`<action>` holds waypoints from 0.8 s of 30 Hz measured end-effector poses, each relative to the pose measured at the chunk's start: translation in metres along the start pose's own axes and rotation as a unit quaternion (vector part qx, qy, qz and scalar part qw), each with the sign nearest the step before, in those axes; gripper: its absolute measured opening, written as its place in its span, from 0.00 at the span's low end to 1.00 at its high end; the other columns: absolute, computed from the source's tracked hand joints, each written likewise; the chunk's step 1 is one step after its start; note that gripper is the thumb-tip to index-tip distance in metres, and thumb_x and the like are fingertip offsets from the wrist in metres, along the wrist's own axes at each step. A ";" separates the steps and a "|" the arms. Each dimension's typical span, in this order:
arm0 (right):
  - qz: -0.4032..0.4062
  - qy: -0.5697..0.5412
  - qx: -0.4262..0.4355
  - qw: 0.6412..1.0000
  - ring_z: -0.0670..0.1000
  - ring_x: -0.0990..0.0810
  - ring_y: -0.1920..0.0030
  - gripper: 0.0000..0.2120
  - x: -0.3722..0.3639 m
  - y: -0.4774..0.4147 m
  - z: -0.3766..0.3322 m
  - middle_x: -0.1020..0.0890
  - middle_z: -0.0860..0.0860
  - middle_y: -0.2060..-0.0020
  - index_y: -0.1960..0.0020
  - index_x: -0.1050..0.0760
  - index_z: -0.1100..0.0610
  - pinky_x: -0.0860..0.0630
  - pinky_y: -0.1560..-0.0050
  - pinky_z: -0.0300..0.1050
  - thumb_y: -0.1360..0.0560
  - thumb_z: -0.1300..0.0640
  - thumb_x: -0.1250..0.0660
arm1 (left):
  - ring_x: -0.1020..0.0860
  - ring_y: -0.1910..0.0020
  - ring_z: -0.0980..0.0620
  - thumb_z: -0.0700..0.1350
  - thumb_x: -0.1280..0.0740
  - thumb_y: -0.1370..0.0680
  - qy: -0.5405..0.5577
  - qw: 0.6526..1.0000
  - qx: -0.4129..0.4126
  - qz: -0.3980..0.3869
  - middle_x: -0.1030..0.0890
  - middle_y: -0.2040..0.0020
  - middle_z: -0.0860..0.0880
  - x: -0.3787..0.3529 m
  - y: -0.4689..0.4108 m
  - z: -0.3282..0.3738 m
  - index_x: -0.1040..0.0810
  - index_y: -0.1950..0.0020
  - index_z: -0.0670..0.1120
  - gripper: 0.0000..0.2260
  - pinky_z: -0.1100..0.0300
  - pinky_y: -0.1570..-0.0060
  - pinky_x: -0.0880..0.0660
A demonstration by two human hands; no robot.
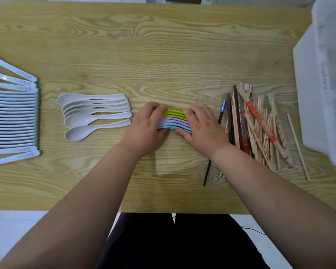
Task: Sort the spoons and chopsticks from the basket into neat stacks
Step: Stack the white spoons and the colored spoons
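Observation:
A row of coloured spoons [174,119], green, purple and blue, lies on the wooden table [163,55] in the middle. My left hand [146,125] grips its left end and my right hand [201,125] grips its right end, fingers curled over the spoons. Both ends are hidden under my hands. Left of them lies a fanned group of several beige spoons [94,115]. At the far left a long row of white spoons [13,117] is lined up. A loose pile of chopsticks [258,127], some in red-printed wrappers, lies to the right.
A white plastic basket [326,84] stands at the right edge of the table. A single dark chopstick with a blue tip [214,140] lies just right of my right hand. One bare wooden chopstick [298,147] lies apart beside the basket.

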State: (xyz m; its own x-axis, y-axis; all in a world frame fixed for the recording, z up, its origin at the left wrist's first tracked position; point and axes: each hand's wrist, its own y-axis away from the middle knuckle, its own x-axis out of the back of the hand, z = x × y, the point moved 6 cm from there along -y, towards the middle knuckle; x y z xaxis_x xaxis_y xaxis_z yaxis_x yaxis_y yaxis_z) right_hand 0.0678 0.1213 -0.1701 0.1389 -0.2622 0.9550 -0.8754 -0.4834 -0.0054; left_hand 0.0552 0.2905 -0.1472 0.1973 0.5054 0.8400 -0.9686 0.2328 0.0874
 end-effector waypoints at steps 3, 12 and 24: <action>-0.025 -0.005 0.001 1.000 0.61 0.35 0.24 0.34 -0.006 -0.003 -0.005 0.29 0.62 0.29 0.28 0.30 0.66 0.39 0.24 0.58 0.21 0.39 0.42 | 0.23 0.39 0.33 0.45 0.29 0.25 -0.069 0.997 -0.036 0.026 0.22 0.40 0.33 -0.005 -0.001 0.004 0.24 0.35 0.33 0.23 0.40 0.36 0.27; -0.088 0.021 0.023 0.996 0.56 0.49 0.19 0.36 -0.008 -0.012 -0.001 0.41 0.56 0.20 0.20 0.42 0.59 0.48 0.21 0.56 0.19 0.38 0.45 | 0.28 0.31 0.36 0.48 0.29 0.22 -0.125 0.992 -0.028 -0.016 0.24 0.34 0.36 -0.007 -0.008 0.001 0.27 0.30 0.35 0.25 0.43 0.30 0.33; -0.103 0.012 0.019 0.994 0.54 0.49 0.19 0.32 -0.007 -0.024 0.001 0.40 0.54 0.20 0.22 0.39 0.60 0.50 0.21 0.54 0.18 0.40 0.44 | 0.27 0.32 0.33 0.37 0.36 0.25 -0.104 0.995 0.003 0.005 0.23 0.37 0.33 -0.002 -0.014 0.005 0.26 0.34 0.32 0.20 0.43 0.29 0.33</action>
State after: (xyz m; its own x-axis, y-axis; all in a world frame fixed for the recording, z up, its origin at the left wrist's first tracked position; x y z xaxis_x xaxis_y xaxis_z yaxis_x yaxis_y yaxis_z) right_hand 0.0883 0.1336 -0.1772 0.3024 -0.1345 0.9437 -0.8108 -0.5568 0.1805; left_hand 0.0681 0.2824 -0.1473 0.1527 0.3242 0.9336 -0.9714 0.2229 0.0815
